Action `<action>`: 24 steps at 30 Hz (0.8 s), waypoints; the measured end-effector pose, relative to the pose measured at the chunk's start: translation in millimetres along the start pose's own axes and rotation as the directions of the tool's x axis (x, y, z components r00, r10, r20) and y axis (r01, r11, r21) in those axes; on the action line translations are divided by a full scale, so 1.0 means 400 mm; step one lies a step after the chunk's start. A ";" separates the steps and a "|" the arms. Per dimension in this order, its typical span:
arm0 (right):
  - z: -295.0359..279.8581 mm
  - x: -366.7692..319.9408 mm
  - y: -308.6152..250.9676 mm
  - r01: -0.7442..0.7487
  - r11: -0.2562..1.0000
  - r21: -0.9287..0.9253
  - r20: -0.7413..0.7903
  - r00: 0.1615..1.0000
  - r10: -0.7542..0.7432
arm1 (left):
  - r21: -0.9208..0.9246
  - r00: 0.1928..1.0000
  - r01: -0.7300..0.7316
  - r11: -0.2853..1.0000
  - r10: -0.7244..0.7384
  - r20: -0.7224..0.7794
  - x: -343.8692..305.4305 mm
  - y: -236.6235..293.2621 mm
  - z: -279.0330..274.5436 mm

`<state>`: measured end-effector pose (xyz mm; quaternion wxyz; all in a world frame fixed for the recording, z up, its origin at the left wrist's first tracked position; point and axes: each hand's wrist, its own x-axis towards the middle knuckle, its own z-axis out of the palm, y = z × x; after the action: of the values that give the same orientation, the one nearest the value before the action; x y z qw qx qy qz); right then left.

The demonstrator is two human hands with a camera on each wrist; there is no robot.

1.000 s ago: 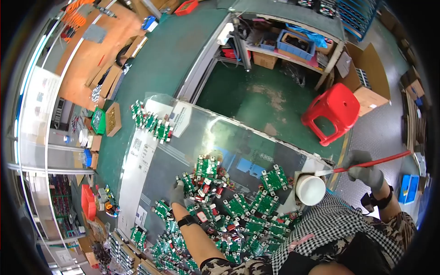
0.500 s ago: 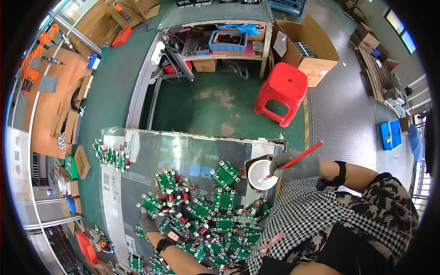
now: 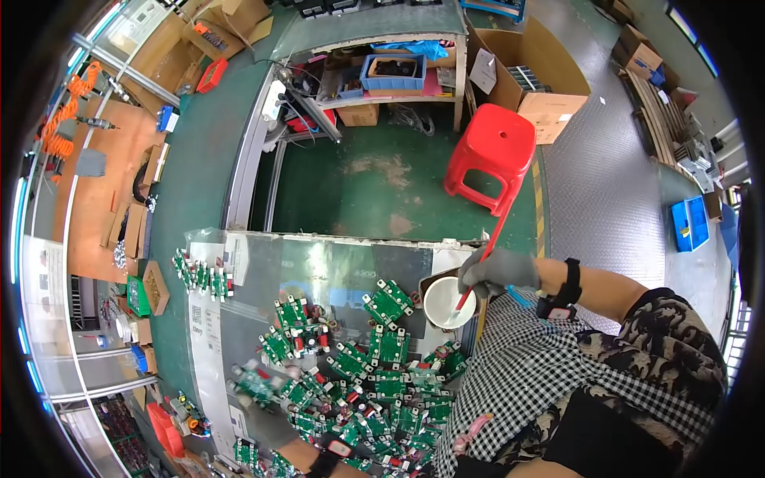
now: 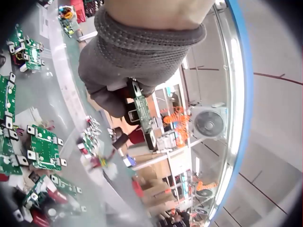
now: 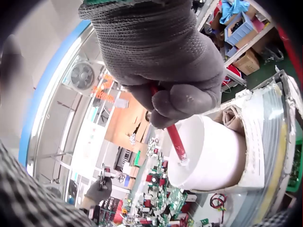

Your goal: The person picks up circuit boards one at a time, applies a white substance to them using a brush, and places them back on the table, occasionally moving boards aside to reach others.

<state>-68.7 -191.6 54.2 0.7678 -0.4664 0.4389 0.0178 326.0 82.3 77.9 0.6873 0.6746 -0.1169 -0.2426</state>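
In the head view my gloved left hand (image 3: 269, 424) grips the end of a green circuit board (image 3: 259, 385), blurred, beside the heap of boards at the table's left. The left wrist view shows this board (image 4: 143, 111) edge-on, pinched between fingers and thumb. My gloved right hand (image 3: 504, 269) holds a thin red stick (image 3: 496, 235) above a white cup (image 3: 431, 296). Seen from the right wrist, the fingers curl round the red stick (image 5: 176, 142), and its pale lower end is inside the white cup (image 5: 220, 151).
Many green boards (image 3: 389, 342) with red and white parts lie heaped before me. A smaller row of boards (image 3: 203, 277) is at the table's far left. The cup stands in a cardboard holder (image 5: 253, 163) near the table corner. A red stool (image 3: 498, 135) stands beyond.
The right hand has come in from the right and put the stick's end into the cup. The left hand has taken a board from the heap and moved left and nearer to me.
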 end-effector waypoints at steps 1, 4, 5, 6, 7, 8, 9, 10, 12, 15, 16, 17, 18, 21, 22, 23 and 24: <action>-0.013 -0.003 -0.010 0.000 1.000 0.004 0.011 1.000 0.000 | 0.022 0.997 0.001 1.000 -0.002 0.072 -0.036 0.017 0.060; -0.026 -0.053 -0.051 0.140 0.972 0.189 0.084 0.984 -0.158 | 0.103 0.939 0.071 0.992 -0.101 0.328 -0.100 0.023 0.162; -0.029 -0.054 -0.058 0.171 0.961 0.215 0.146 0.968 -0.205 | 0.208 0.918 0.185 0.960 -0.245 0.311 -0.132 0.042 0.193; -0.015 -0.068 -0.077 0.173 0.963 0.207 0.161 0.965 -0.208 | 0.222 0.881 0.150 0.964 -0.232 0.412 -0.156 0.043 0.238; 0.008 -0.095 -0.108 0.196 0.941 0.276 0.184 0.950 -0.251 | 0.289 0.854 0.095 0.953 -0.227 0.468 -0.172 0.035 0.264; 0.028 -0.126 -0.142 0.214 0.915 0.343 0.202 0.934 -0.294 | 0.381 0.801 0.127 0.916 -0.321 0.505 -0.186 0.051 0.303; 0.043 -0.154 -0.175 0.230 0.892 0.390 0.266 0.899 -0.348 | 0.368 0.736 0.166 0.915 -0.363 0.571 -0.197 0.054 0.326; 0.052 -0.167 -0.190 0.234 0.893 0.384 0.270 0.897 -0.351 | 0.360 0.660 0.205 0.910 -0.400 0.636 -0.207 0.056 0.343; 0.063 -0.180 -0.204 0.521 0.853 -0.003 0.256 0.825 -0.503 | 0.362 0.604 0.223 0.905 -0.420 0.677 -0.214 0.039 0.356; 0.072 -0.168 -0.199 0.685 0.724 -0.087 0.372 0.696 -0.614 | 0.391 0.535 0.248 0.886 -0.462 0.707 -0.227 0.039 0.364; 0.079 -0.167 -0.200 0.800 0.581 -0.148 0.420 0.583 -0.696 | 0.413 0.523 0.254 0.875 -0.483 0.702 -0.233 0.046 0.368; 0.082 -0.167 -0.203 0.801 0.581 -0.145 0.422 0.582 -0.695 | 0.437 0.533 0.194 0.879 -0.468 0.705 -0.240 0.058 0.375; 0.085 -0.166 -0.204 0.777 0.606 -0.169 0.447 0.608 -0.656 | 0.437 0.534 0.193 0.879 -0.468 0.704 -0.246 0.060 0.376; 0.088 -0.161 -0.205 0.731 0.648 -0.215 0.493 0.654 -0.574 | 0.446 0.527 0.191 0.874 -0.475 0.705 -0.261 0.065 0.378; 0.081 -0.154 -0.204 0.752 0.628 -0.203 0.484 0.634 -0.603 | 0.448 0.530 0.191 0.874 -0.476 0.702 -0.263 0.066 0.375; 0.079 -0.149 -0.201 0.771 0.608 -0.190 0.474 0.614 -0.631 | 0.454 0.525 0.185 0.871 -0.478 0.704 -0.265 0.066 0.371; 0.079 -0.158 -0.208 0.771 0.608 -0.187 0.476 0.613 -0.630 | 0.459 0.521 0.180 0.870 -0.480 0.705 -0.266 0.068 0.371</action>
<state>-50.3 -191.2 161.8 0.6729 -0.7277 0.0539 -0.1212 167.4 4.6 131.6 0.3763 0.6057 -0.3194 -0.6241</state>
